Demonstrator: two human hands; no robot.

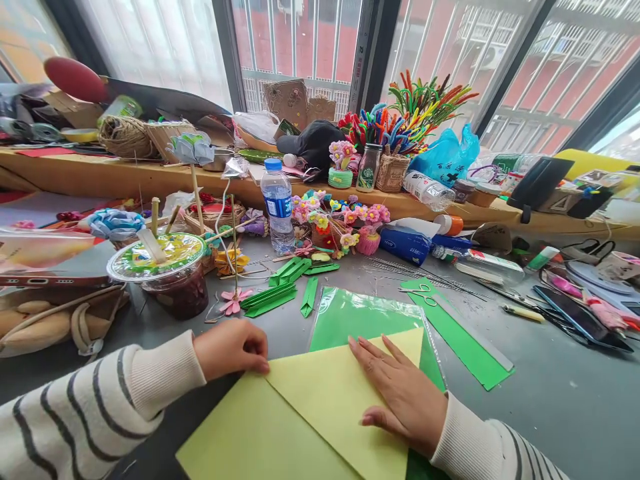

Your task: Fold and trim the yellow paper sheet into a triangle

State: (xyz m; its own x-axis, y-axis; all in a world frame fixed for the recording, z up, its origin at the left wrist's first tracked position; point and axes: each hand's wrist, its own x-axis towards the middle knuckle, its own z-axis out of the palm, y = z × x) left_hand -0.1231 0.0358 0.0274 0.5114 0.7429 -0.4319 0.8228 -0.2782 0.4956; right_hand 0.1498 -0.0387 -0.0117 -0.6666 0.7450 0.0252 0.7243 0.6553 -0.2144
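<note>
A large pale yellow sheet of paper (pixel 260 427) lies on the grey table, one part folded over into a triangular flap. My left hand (pixel 231 348) has its fingers curled, with thumb and forefinger on the sheet's upper edge where the fold begins. Flat on the flap, my right hand (pixel 400 393) has its fingers spread. Partly under the yellow paper is a clear plastic packet of green paper (pixel 365 313). Folded green paper pieces (pixel 270 299) lie beyond my left hand, near a pink paper flower (pixel 235 301).
A lidded cup of dark drink (pixel 175 293) stands at the left, a water bottle (pixel 278 207) behind. Scissors (pixel 425 293) and a ruler (pixel 473 333) lie on a green strip. A phone (pixel 580 317) is at the right. Crafts crowd the wooden ledge (pixel 230 189).
</note>
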